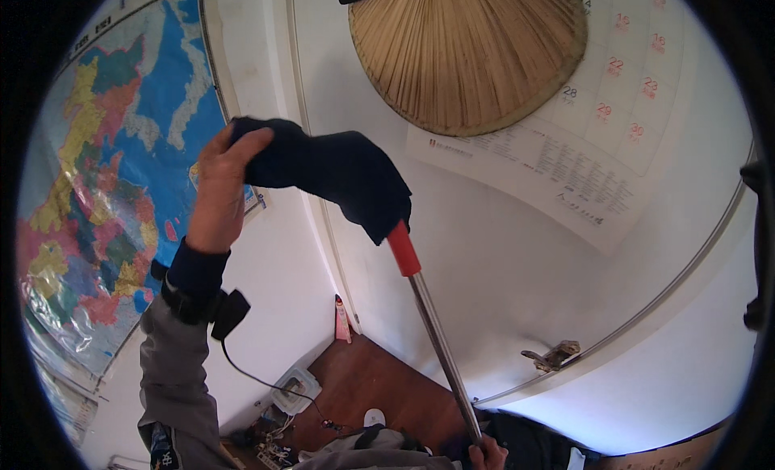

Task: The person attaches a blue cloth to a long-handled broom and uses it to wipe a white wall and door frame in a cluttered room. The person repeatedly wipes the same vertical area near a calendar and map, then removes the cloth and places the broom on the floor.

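Observation:
My left hand [221, 179] is raised in front of the map and grips the far end of a dark navy cloth [330, 164]. The cloth stretches right and down to the top of a metal pole [442, 349], where it covers the pole's end. Just below it sits a red plastic sleeve [404, 249]. Low in the view, my right hand [489, 455] is closed around the pole's shaft. The pole leans up and to the left, and whatever lies under the cloth is hidden.
A woven conical straw hat [469, 58] hangs over a printed wall calendar [527, 167] on a white door [472, 270] with a metal handle [552, 356]. A map [163, 106] covers the left wall. A plastic box [296, 391] and tangled cables [275, 436] lie on the brown floor [369, 373].

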The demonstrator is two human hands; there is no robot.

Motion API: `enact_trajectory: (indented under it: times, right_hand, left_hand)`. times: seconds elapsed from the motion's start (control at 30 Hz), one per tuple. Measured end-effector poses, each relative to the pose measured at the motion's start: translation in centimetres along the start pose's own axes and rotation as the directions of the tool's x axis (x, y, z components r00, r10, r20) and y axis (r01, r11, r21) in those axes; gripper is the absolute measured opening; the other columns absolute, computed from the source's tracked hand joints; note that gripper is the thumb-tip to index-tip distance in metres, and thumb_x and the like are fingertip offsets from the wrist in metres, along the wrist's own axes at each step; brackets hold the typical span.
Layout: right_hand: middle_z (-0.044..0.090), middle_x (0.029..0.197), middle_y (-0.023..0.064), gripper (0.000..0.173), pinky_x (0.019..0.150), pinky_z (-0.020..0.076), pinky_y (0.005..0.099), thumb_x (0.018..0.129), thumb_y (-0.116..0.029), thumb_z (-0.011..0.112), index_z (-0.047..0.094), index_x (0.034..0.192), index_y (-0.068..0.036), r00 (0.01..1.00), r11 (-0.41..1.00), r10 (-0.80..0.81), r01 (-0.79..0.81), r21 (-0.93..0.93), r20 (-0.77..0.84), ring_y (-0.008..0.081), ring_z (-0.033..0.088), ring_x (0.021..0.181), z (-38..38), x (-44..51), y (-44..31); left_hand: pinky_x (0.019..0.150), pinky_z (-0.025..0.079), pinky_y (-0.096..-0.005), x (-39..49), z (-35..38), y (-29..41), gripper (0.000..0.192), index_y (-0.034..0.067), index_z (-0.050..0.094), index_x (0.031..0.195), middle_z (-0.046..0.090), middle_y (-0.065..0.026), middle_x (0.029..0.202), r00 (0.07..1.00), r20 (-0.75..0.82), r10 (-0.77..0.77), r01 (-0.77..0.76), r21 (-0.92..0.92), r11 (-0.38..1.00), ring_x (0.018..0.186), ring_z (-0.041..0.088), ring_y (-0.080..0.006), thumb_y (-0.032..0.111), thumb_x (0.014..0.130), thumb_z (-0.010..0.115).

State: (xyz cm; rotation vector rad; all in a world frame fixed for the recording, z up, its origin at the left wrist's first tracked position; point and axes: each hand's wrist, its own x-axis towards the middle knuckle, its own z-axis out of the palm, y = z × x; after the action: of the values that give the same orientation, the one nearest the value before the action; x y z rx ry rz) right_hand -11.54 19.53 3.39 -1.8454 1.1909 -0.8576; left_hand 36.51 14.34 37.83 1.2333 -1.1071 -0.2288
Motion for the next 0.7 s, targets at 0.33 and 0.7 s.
enact_trajectory:
  times: [0.33, 0.7]
  right_hand:
    - [0.065, 0.073, 0.0145, 0.019, 0.059, 0.0504, 0.0338, 0.098, -0.021, 0.062, 0.066, 0.102, -0.003, 0.997, 0.999, 0.029, -0.031, 0.019, 0.068, 0.0207, 0.062, 0.062, 0.5, 1.1, 0.3]
    - [0.067, 0.078, 0.0182, 0.024, 0.063, 0.0523, 0.0380, 0.098, -0.021, 0.062, 0.065, 0.109, -0.001, 0.988, 0.994, 0.092, -0.099, 0.053, 0.124, 0.0279, 0.069, 0.069, 0.9, 1.1, -0.2]
  left_hand:
    - [0.090, 0.053, -0.0370, 5.6, 3.2, 1.5, 0.020, 0.007, 0.065, 0.106, 0.060, -0.0052, 0.097, 0.783, 0.596, 0.178, -0.441, 0.330, 0.835, 0.094, 0.061, -0.0178, 0.014, 0.091, 0.055]
    - [0.080, 0.052, -0.0301, 3.3, 4.8, -0.7, 0.019, 0.005, 0.070, 0.100, 0.060, -0.0085, 0.100, 0.742, 0.491, 0.457, -0.655, 0.386, 0.649, 0.092, 0.061, -0.0197, 0.002, 0.084, 0.061]
